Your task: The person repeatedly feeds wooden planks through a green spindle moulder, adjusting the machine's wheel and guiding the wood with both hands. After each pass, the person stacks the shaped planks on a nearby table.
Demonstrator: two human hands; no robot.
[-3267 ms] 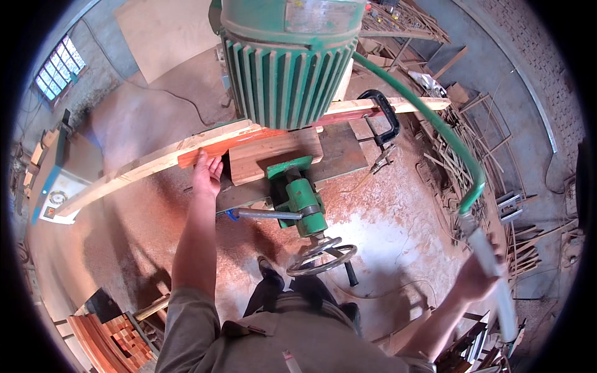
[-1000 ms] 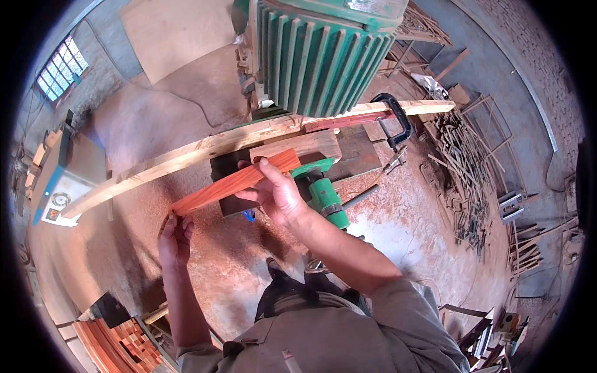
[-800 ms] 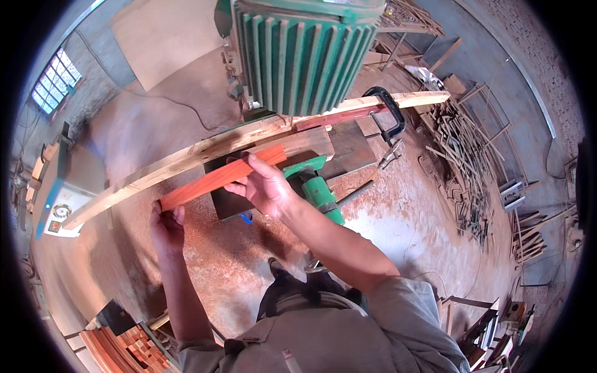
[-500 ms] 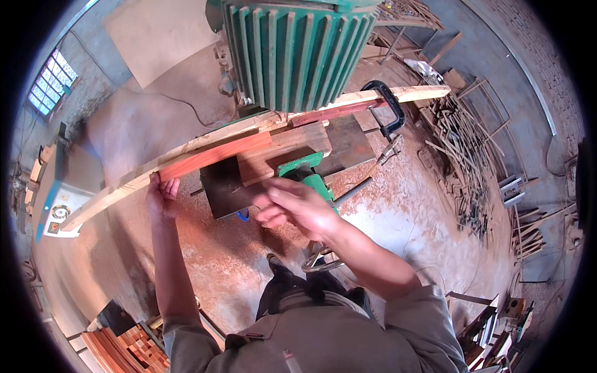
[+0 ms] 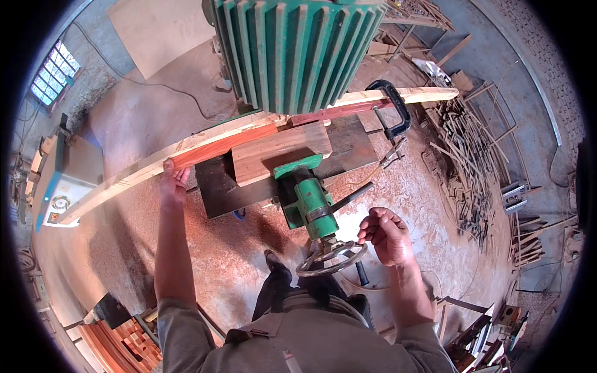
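Observation:
My left hand [image 5: 174, 180] grips the left end of a reddish wooden strip [image 5: 227, 145], thumb at its end and fingers underneath. The strip lies against a long pale wooden board [image 5: 146, 163], and its right end reaches behind a thick wooden block [image 5: 286, 149]. The green jaw of a screw vise [image 5: 314, 202] is at the block's near side. My right hand [image 5: 388, 236] is in the air just right of the vise's metal handwheel [image 5: 329, 262], apart from it. Its fingers are loosely curled, with nothing visible in them.
A large ribbed green motor [image 5: 298, 53] overhangs the dark metal machine table [image 5: 354, 146]. A black C-clamp [image 5: 398, 109] grips the board at the right. A metal cabinet with a dial [image 5: 62, 199] stands at the left. Wood scraps [image 5: 469, 168] are heaped at the right; reddish pieces [image 5: 140, 345] lie stacked lower left.
My right hand has moved from over the vise jaw, right and nearer me, beside the handwheel. The block and reddish strip sit slightly differently; my left hand has shifted slightly right, still holding the strip.

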